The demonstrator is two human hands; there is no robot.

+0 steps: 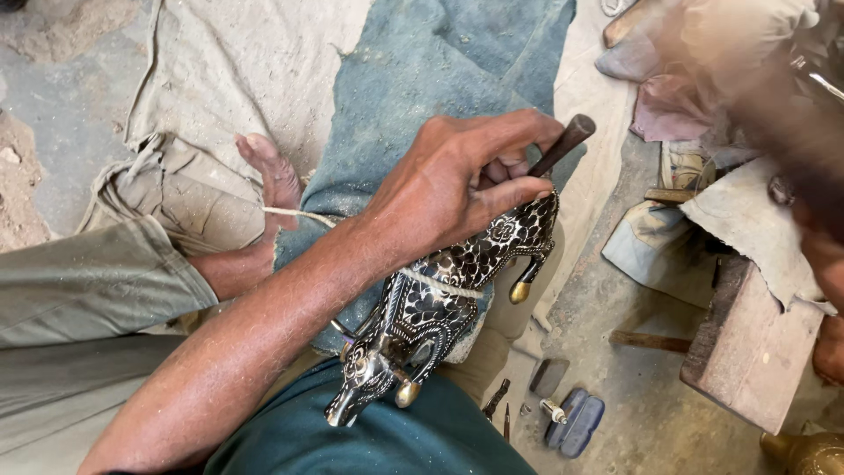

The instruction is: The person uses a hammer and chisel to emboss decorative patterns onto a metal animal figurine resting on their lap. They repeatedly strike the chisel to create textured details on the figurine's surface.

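The patterned metal animal figure lies on blue cloth over dusty floor, left hand grip closed around a chisel.

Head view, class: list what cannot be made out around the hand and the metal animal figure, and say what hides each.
- Punch tool: its tip is hidden behind the left hand.
- Right hand: motion blur, so its grip is unreadable.
- Animal figure: its back is partly covered by the left hand's fingers.
- Brass object: cut off by the bottom right edge.
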